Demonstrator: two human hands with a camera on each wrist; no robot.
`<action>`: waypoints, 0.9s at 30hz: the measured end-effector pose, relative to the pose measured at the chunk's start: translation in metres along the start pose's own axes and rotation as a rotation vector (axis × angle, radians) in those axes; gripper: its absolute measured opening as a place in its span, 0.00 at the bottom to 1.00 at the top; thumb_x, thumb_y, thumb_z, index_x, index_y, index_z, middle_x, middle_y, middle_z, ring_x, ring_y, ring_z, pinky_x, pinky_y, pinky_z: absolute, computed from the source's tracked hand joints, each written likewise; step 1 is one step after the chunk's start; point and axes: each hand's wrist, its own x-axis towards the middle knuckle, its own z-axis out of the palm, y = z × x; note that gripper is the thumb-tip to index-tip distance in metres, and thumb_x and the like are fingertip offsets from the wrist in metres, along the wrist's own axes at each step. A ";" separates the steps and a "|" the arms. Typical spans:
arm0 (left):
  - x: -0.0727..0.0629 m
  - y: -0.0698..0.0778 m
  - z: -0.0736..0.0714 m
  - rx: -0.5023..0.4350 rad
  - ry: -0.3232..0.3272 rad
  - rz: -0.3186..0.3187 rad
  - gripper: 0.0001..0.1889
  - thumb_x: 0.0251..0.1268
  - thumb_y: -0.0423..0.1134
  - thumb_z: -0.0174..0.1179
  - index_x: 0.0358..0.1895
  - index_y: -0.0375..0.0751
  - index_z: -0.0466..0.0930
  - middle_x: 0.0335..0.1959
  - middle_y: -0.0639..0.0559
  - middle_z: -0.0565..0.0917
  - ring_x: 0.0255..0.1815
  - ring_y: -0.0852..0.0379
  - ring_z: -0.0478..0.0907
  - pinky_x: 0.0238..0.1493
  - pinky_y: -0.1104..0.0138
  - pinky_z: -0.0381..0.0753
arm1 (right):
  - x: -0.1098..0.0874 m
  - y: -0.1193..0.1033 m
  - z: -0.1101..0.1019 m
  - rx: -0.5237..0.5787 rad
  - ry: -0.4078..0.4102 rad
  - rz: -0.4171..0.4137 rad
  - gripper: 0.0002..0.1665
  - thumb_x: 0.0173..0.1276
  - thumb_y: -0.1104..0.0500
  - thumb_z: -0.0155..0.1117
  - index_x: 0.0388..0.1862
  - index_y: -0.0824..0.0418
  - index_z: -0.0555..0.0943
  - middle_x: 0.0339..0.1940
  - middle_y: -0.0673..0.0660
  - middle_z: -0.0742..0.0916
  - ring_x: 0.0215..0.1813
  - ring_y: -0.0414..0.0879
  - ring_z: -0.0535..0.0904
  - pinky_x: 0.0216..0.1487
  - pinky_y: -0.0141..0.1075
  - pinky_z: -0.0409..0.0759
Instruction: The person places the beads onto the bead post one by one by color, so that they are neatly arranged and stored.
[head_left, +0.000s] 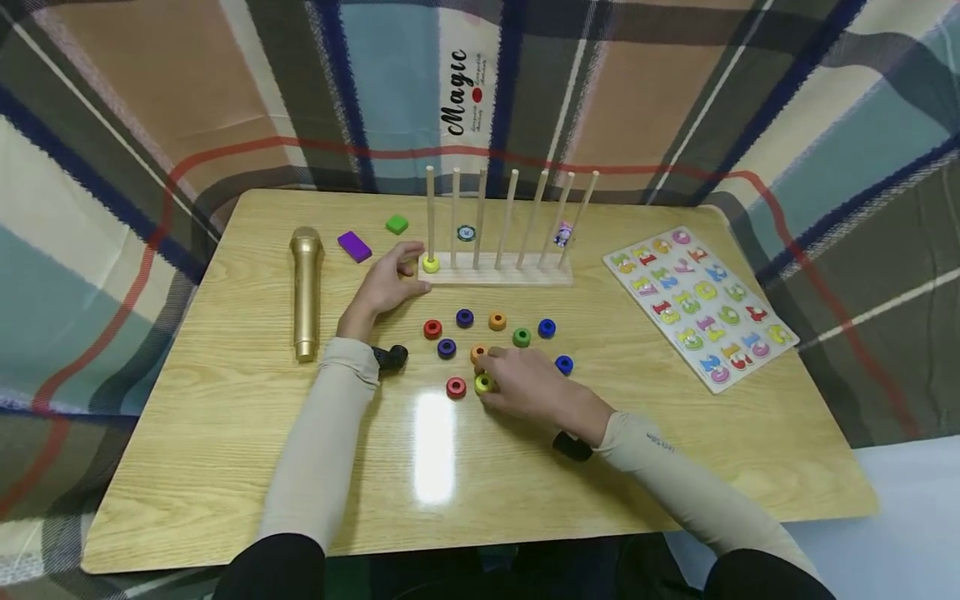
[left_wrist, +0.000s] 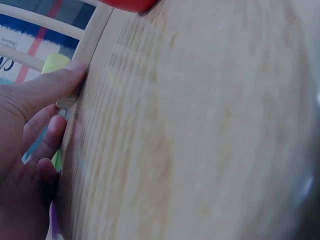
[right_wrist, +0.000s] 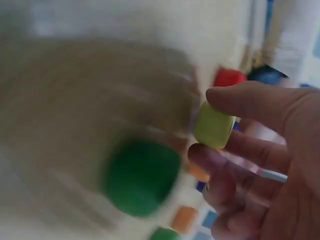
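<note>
Black sleeves [head_left: 273,571], foremost. Right hand [head_left: 528,385]: pinching yellow ring [right_wrist: 213,127], six o'clock from peg rack [head_left: 487,275]. Left hand [head_left: 390,281]: gripping rack's end. Ring, we judge: light, stiff, smooth; best held rimwise.

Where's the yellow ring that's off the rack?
The yellow ring is pinched in the right hand, near the head view's centre, just right of the lower red ring.

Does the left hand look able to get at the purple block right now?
Probably yes: the purple block lies close beside the left hand, with nothing visible between them, though the hand would likely have to leave the peg rack it touches.
</note>
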 end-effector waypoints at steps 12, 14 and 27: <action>-0.002 0.001 -0.001 -0.027 -0.010 0.020 0.39 0.72 0.31 0.70 0.83 0.40 0.63 0.82 0.40 0.69 0.66 0.37 0.72 0.70 0.46 0.70 | 0.078 0.004 -0.131 0.157 0.454 0.061 0.24 0.77 0.56 0.70 0.68 0.58 0.81 0.59 0.57 0.85 0.46 0.50 0.84 0.40 0.40 0.81; -0.001 0.001 -0.001 -0.032 -0.006 0.027 0.39 0.71 0.31 0.70 0.82 0.40 0.63 0.82 0.39 0.69 0.66 0.36 0.71 0.69 0.46 0.70 | 0.095 0.002 -0.144 0.155 0.523 0.066 0.22 0.78 0.54 0.69 0.67 0.58 0.81 0.60 0.56 0.84 0.55 0.50 0.84 0.48 0.42 0.83; -0.005 0.000 0.000 -0.029 0.007 0.017 0.38 0.71 0.30 0.71 0.81 0.40 0.65 0.81 0.40 0.70 0.66 0.37 0.72 0.70 0.45 0.71 | 0.142 -0.006 -0.154 0.084 0.509 0.215 0.24 0.82 0.47 0.64 0.72 0.50 0.80 0.63 0.53 0.83 0.46 0.50 0.84 0.40 0.42 0.84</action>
